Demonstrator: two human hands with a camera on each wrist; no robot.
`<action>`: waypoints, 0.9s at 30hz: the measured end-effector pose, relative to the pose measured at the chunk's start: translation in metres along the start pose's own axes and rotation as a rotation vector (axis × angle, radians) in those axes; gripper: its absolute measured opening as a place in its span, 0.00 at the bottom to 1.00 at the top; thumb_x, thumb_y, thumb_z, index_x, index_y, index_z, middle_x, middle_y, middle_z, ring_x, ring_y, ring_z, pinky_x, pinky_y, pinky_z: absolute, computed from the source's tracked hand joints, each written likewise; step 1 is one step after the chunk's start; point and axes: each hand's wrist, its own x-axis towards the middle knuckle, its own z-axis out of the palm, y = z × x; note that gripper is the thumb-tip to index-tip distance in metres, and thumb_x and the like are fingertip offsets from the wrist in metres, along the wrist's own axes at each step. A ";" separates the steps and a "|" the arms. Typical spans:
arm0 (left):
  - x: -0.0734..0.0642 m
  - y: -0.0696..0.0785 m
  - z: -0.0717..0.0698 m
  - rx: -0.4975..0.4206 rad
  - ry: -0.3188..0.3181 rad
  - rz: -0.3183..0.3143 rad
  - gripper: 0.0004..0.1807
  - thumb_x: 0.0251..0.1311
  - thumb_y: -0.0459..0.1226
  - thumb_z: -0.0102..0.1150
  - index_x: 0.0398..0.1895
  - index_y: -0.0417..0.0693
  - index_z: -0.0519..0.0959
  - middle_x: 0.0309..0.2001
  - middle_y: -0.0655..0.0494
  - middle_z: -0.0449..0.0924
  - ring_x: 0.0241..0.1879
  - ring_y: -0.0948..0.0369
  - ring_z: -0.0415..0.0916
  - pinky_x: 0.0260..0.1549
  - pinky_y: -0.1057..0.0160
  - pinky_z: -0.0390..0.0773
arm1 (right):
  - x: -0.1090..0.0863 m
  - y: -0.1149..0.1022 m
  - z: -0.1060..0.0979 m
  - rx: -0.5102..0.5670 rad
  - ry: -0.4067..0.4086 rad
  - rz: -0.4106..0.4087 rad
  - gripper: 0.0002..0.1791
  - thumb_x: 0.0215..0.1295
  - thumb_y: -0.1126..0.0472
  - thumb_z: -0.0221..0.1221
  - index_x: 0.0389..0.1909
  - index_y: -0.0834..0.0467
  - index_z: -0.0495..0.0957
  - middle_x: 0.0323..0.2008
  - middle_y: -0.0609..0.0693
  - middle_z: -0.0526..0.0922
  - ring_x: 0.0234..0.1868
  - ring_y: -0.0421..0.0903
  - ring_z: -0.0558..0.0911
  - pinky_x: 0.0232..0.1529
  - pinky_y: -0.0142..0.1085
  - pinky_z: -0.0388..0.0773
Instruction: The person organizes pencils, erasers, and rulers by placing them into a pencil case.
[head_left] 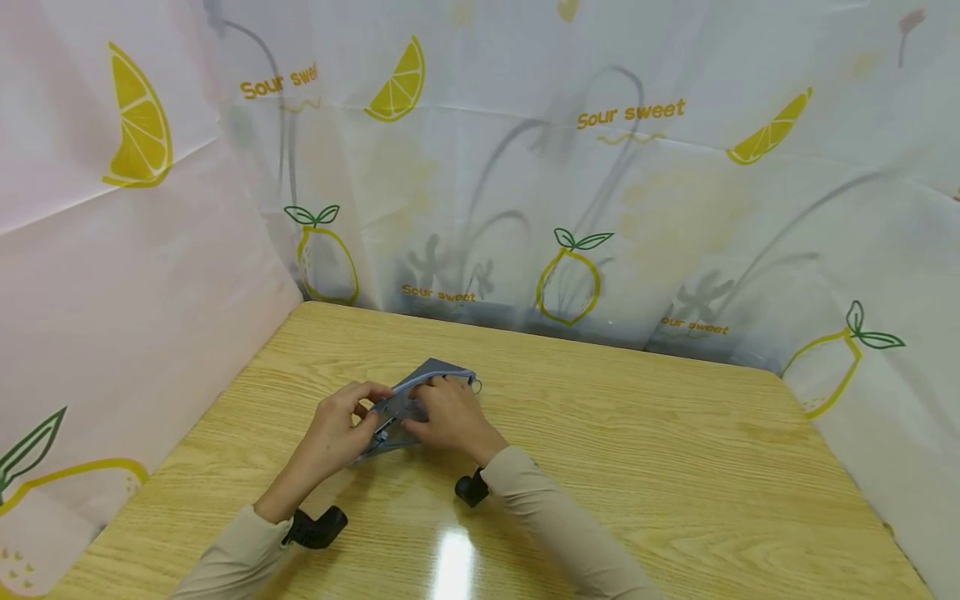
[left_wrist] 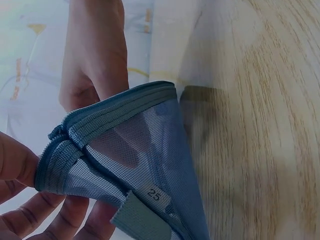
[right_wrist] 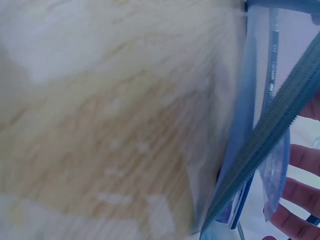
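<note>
A blue mesh zip pouch (head_left: 397, 408) with a tag reading 25 is held tilted above the table, its zip undone. My left hand (head_left: 341, 425) grips the pouch's near-left edge, with several of its fingers (left_wrist: 60, 215) behind the mesh in the left wrist view. At the pouch's mouth is my right hand (head_left: 453, 417), reaching inside; its fingers (left_wrist: 120, 142) show dimly through the mesh. Whether they hold anything is hidden. The right wrist view shows a slim printed stick (right_wrist: 272, 65) and a clear bluish plastic piece (right_wrist: 275, 175) at the pouch.
A wood-grain table (head_left: 637, 467) lies beneath both hands. White sheets printed with lemons (head_left: 570, 287) stand along its back and sides. Black wrist mounts (head_left: 318, 527) sit under the forearms. A small ring (head_left: 477, 386) hangs from the pouch's far corner.
</note>
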 end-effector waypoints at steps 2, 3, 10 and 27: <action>0.002 0.000 0.000 0.003 -0.006 -0.003 0.16 0.54 0.18 0.54 0.44 0.36 0.82 0.39 0.48 0.80 0.35 0.56 0.77 0.29 0.62 0.78 | -0.001 0.002 -0.002 0.003 0.009 -0.007 0.23 0.64 0.42 0.60 0.55 0.49 0.80 0.52 0.46 0.79 0.54 0.49 0.76 0.55 0.46 0.71; 0.003 -0.001 0.000 0.004 -0.009 -0.003 0.16 0.54 0.18 0.54 0.44 0.36 0.82 0.39 0.48 0.80 0.35 0.56 0.77 0.29 0.62 0.77 | -0.001 0.002 -0.002 0.004 0.013 -0.012 0.23 0.64 0.42 0.60 0.55 0.50 0.81 0.52 0.47 0.79 0.53 0.49 0.76 0.54 0.45 0.71; 0.011 -0.005 0.003 0.012 -0.040 0.005 0.16 0.54 0.18 0.53 0.44 0.38 0.82 0.38 0.47 0.79 0.31 0.58 0.77 0.24 0.64 0.76 | -0.003 0.010 -0.007 0.009 0.046 -0.023 0.21 0.64 0.43 0.60 0.53 0.51 0.81 0.48 0.47 0.80 0.49 0.47 0.79 0.47 0.41 0.76; 0.030 -0.015 0.017 0.072 -0.099 0.099 0.17 0.52 0.17 0.51 0.42 0.36 0.82 0.37 0.44 0.78 0.23 0.64 0.67 0.19 0.66 0.69 | -0.021 0.035 -0.024 0.090 0.120 -0.029 0.20 0.62 0.48 0.62 0.51 0.55 0.82 0.47 0.48 0.82 0.43 0.47 0.81 0.35 0.39 0.79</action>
